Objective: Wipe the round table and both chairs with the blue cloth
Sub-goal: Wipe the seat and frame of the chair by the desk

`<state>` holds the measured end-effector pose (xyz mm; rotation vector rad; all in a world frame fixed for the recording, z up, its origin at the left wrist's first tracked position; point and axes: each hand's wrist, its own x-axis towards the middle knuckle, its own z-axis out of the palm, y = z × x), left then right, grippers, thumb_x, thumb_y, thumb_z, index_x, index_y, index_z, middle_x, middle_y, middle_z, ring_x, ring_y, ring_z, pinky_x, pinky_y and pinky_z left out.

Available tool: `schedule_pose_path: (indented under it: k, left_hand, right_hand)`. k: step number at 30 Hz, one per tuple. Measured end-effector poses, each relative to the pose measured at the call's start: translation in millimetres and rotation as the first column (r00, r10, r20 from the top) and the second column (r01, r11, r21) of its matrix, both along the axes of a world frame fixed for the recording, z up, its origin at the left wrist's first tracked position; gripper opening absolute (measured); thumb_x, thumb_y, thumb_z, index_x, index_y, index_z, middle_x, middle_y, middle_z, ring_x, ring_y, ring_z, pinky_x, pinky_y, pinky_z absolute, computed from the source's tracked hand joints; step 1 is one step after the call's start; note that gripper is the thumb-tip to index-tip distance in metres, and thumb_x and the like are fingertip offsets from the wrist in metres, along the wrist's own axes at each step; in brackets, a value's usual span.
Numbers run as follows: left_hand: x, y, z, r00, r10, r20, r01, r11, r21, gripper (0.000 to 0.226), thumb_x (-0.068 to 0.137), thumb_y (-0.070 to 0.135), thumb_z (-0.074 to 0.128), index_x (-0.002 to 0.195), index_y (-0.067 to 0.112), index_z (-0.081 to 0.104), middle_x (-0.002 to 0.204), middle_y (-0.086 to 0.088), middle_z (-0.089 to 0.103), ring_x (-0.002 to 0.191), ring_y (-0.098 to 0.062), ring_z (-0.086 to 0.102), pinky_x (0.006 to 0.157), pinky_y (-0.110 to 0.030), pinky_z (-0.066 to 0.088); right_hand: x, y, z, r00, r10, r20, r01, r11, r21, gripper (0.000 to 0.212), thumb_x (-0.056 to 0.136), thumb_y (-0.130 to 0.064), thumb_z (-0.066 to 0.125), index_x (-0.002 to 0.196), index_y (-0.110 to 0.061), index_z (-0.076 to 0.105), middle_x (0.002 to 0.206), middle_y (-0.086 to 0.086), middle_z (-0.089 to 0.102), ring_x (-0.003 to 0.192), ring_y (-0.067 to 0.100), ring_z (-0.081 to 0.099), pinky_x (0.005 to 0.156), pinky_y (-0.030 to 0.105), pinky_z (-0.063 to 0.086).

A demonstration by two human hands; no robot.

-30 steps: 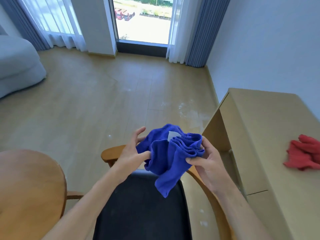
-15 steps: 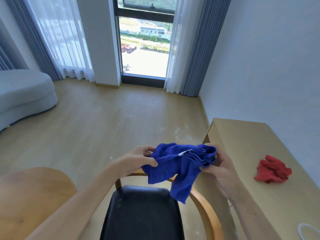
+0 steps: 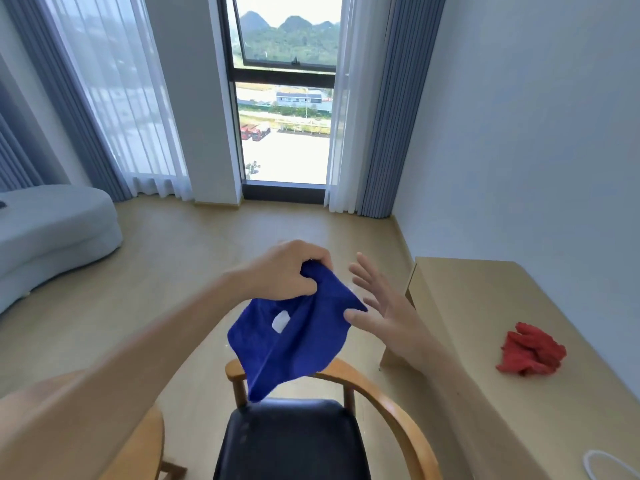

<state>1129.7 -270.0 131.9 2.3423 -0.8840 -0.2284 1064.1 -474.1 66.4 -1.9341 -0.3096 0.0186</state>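
Now the chair (image 3: 291,441) with its black seat stands nearest, not yet wiped, beside the round surface (image 3: 138,445). Above it the blue cloth (image 3: 294,344) hangs unfurled, no longer bunched between both hands: the left hand (image 3: 287,268) pinches its top corner, while the right hand (image 3: 381,310) has let go, fingers spread, thumb touching the edge. Wiping looks ready to begin.
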Motion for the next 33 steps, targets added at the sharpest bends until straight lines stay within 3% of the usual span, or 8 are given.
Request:
schedule_pose_path:
  k: [2, 4, 8, 11, 19, 24, 27, 33]
  left_hand:
    - [1.6, 7.2, 13.9, 0.999, 0.030, 0.019, -0.030, 1.000, 0.000, 0.038, 0.073, -0.003, 0.051, 0.081, 0.033, 0.063, 0.082, 0.011, 0.066, 0.077, -0.002, 0.058, 0.067, -0.021, 0.048]
    - [4.7, 19.9, 26.4, 0.997, 0.080, 0.008, -0.080, 0.997, 0.004, 0.038, 0.073, -0.002, 0.051, 0.079, 0.034, 0.063, 0.079, 0.015, 0.065, 0.075, -0.002, 0.058, 0.065, -0.022, 0.048]
    - [7.6, 46.3, 43.4, 0.984, 0.151, -0.092, -0.152, 0.988, -0.003, 0.022, 0.067, 0.011, 0.054, 0.073, 0.030, 0.063, 0.073, 0.014, 0.062, 0.069, -0.005, 0.057, 0.064, -0.023, 0.045]
    - [6.9, 56.9, 52.4, 0.976, 0.172, -0.132, -0.184, 0.979, -0.092, 0.015, 0.076, 0.017, 0.057, 0.067, 0.027, 0.064, 0.066, 0.016, 0.060, 0.061, 0.002, 0.055, 0.055, -0.011, 0.041]
    - [3.5, 66.2, 108.3, 0.954, 0.245, 0.172, -0.197, 0.947, -0.255, 0.018, 0.098, 0.021, 0.054, 0.094, 0.020, 0.072, 0.081, 0.006, 0.069, 0.071, -0.003, 0.063, 0.064, -0.011, 0.047]
    - [3.2, 72.0, 154.8, 0.864, 0.290, 0.411, -0.233, 0.955, -0.184, 0.026, 0.097, 0.038, 0.052, 0.073, 0.030, 0.060, 0.078, 0.009, 0.055, 0.066, 0.002, 0.050, 0.065, -0.017, 0.037]
    - [3.7, 81.3, 174.0, 0.806, 0.296, 0.512, -0.254, 0.955, -0.152, 0.031, 0.096, 0.042, 0.052, 0.078, 0.018, 0.062, 0.089, 0.002, 0.053, 0.069, 0.000, 0.047, 0.065, -0.004, 0.034]
    - [5.7, 100.8, 169.6, 0.886, 0.316, 0.340, -0.253, 0.943, -0.217, 0.043, 0.092, 0.042, 0.059, 0.072, 0.006, 0.048, 0.055, 0.012, 0.042, 0.049, 0.001, 0.039, 0.048, -0.007, 0.031]
  right_hand:
    - [11.9, 11.4, 17.1, 0.996, 0.021, 0.081, -0.007, 0.987, -0.162, 0.037, 0.095, -0.014, 0.058, 0.130, -0.022, 0.053, 0.113, -0.008, 0.066, 0.106, 0.005, 0.060, 0.095, 0.027, 0.049]
    - [22.4, 20.0, 28.9, 0.983, -0.032, 0.178, 0.064, 0.982, -0.178, 0.018, 0.097, -0.007, 0.052, 0.108, -0.010, 0.065, 0.095, 0.001, 0.070, 0.089, 0.014, 0.065, 0.084, 0.034, 0.054]
    - [37.4, 33.0, 53.8, 0.939, -0.142, 0.314, 0.178, 0.980, -0.090, 0.018, 0.097, -0.009, 0.049, 0.093, -0.021, 0.061, 0.082, -0.005, 0.064, 0.077, 0.005, 0.057, 0.068, 0.015, 0.047]
    - [45.5, 46.4, 79.5, 0.916, -0.157, 0.370, 0.194, 0.979, -0.064, 0.022, 0.098, -0.010, 0.048, 0.089, -0.028, 0.057, 0.080, -0.013, 0.060, 0.078, -0.005, 0.055, 0.065, 0.008, 0.044]
    - [51.8, 48.5, 164.0, 0.859, -0.186, 0.476, 0.197, 0.980, 0.028, 0.021, 0.098, -0.014, 0.045, 0.093, -0.026, 0.062, 0.084, -0.018, 0.060, 0.077, -0.008, 0.055, 0.071, 0.017, 0.045]
    - [53.4, 46.6, 216.0, 0.821, -0.207, 0.532, 0.206, 0.977, 0.063, 0.019, 0.097, -0.013, 0.046, 0.092, -0.021, 0.062, 0.081, -0.013, 0.060, 0.067, -0.012, 0.054, 0.062, 0.010, 0.045]
    - [54.4, 46.3, 230.5, 0.798, -0.194, 0.571, 0.215, 0.976, 0.032, 0.017, 0.098, -0.014, 0.047, 0.095, -0.019, 0.063, 0.082, -0.014, 0.059, 0.068, -0.011, 0.054, 0.064, 0.010, 0.045]
    - [59.5, 62.3, 233.2, 0.779, -0.240, 0.580, 0.238, 0.968, 0.081, 0.017, 0.098, -0.015, 0.047, 0.094, -0.023, 0.061, 0.084, -0.019, 0.058, 0.077, -0.006, 0.054, 0.070, 0.013, 0.044]
